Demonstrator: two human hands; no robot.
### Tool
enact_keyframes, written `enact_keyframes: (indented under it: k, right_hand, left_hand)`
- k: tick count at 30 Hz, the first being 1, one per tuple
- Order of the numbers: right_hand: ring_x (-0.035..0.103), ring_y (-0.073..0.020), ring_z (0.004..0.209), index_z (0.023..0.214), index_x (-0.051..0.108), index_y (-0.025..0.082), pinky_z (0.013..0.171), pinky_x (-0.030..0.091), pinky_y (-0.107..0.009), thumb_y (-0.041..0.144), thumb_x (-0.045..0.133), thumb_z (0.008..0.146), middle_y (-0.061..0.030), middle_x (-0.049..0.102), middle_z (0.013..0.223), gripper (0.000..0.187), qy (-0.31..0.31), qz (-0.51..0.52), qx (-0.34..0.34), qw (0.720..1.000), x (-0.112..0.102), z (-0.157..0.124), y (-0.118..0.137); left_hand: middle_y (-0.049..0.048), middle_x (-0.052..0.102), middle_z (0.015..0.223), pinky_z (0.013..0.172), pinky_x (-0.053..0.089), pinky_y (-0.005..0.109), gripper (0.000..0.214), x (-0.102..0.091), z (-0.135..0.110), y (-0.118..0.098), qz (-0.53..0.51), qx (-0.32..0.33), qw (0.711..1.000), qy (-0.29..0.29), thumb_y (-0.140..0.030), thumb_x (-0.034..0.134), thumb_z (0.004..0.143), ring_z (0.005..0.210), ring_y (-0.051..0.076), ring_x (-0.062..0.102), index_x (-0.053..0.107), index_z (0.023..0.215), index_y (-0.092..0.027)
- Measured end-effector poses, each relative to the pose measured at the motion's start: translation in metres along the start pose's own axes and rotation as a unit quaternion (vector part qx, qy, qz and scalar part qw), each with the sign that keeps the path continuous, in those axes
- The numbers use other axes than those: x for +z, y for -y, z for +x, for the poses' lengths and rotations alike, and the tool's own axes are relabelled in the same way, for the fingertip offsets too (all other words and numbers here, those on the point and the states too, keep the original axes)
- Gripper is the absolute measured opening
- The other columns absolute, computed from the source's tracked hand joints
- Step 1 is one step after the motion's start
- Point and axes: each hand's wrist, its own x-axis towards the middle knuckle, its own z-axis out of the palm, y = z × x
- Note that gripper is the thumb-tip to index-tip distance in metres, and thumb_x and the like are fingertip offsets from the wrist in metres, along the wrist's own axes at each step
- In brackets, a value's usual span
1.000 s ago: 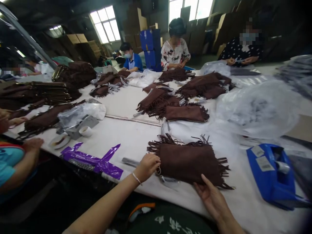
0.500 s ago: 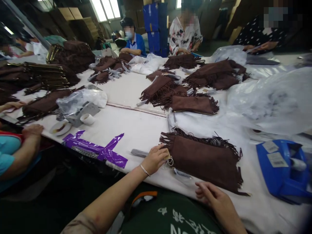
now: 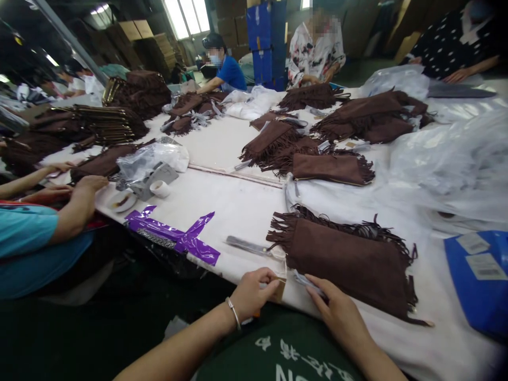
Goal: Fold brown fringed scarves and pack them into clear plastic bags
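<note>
The brown fringed pouch [image 3: 349, 259] lies on the table [image 3: 234, 206], its long axis running from ten to four o'clock. It sits at twelve o'clock from the right hand [image 3: 342, 311], the nearer one, and between two and three o'clock from the left hand [image 3: 254, 292]. The left grip pinches a tan tag [image 3: 279, 291]; the right grip pinches a grey strip [image 3: 307, 282] just beside the pouch's near edge.
</note>
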Motion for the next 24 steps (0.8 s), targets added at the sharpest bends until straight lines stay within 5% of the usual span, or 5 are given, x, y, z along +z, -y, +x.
enact_keyframes:
  k: [3, 7, 15, 19, 24]
  right_hand:
    - [0.053, -0.0231, 0.108, 0.117, 0.054, 0.024, 0.097, 0.042, -0.042, 0.043, 0.047, 0.088, -0.0054, 0.061, 0.114, 0.035, -0.047, -0.031, -0.035, 0.998, -0.012, -0.002, 0.004]
    - [0.047, -0.0201, 0.115, 0.123, 0.047, 0.028, 0.1, 0.039, -0.041, 0.027, 0.046, 0.089, -0.0043, 0.055, 0.121, 0.034, -0.048, -0.011, -0.138, 0.989, -0.026, -0.004, 0.02]
    - [0.047, -0.0215, 0.112, 0.138, 0.028, 0.031, 0.098, 0.04, -0.044, 0.023, 0.056, 0.082, -0.0063, 0.052, 0.121, 0.063, 0.054, 0.039, -0.185, 0.981, -0.015, 0.006, 0.034]
    - [0.04, -0.0223, 0.122, 0.14, 0.027, 0.032, 0.103, 0.036, -0.044, 0.016, 0.055, 0.08, -0.0056, 0.044, 0.133, 0.068, 0.013, 0.021, -0.226, 0.974, -0.008, 0.011, 0.033]
    - [0.044, -0.0195, 0.12, 0.136, 0.035, 0.031, 0.101, 0.04, -0.039, 0.017, 0.045, 0.088, -0.0043, 0.048, 0.132, 0.052, -0.036, 0.084, -0.217, 0.972, -0.011, 0.008, 0.034]
  left_hand:
    - [0.005, 0.067, 0.075, 0.066, 0.047, 0.028, 0.029, 0.028, 0.0, 0.002, -0.178, -0.147, 0.969, 0.083, -0.039, 0.058, 0.078, 0.072, 0.019, 0.061, 0.063, 0.086, -0.012]
    - [0.0045, 0.066, 0.078, 0.067, 0.045, 0.026, 0.032, 0.047, 0.009, -0.003, -0.212, -0.111, 0.966, 0.099, -0.042, 0.055, 0.077, 0.073, 0.017, 0.059, 0.064, 0.084, -0.011]
    - [-0.0024, 0.052, 0.057, 0.048, 0.03, 0.02, 0.026, 0.011, 0.028, -0.025, -0.01, -0.084, 0.992, 0.098, -0.039, 0.059, 0.073, 0.054, 0.01, 0.046, 0.059, 0.067, -0.014]
    - [-0.002, 0.053, 0.061, 0.054, 0.036, 0.02, 0.018, 0.009, 0.038, -0.033, -0.094, -0.09, 0.989, 0.077, -0.03, 0.061, 0.069, 0.059, 0.011, 0.049, 0.058, 0.068, -0.013]
    - [0.004, 0.064, 0.083, 0.077, 0.045, 0.027, 0.035, -0.001, 0.035, -0.041, -0.242, -0.025, 0.955, 0.17, -0.041, 0.061, 0.077, 0.078, 0.015, 0.059, 0.062, 0.096, -0.012]
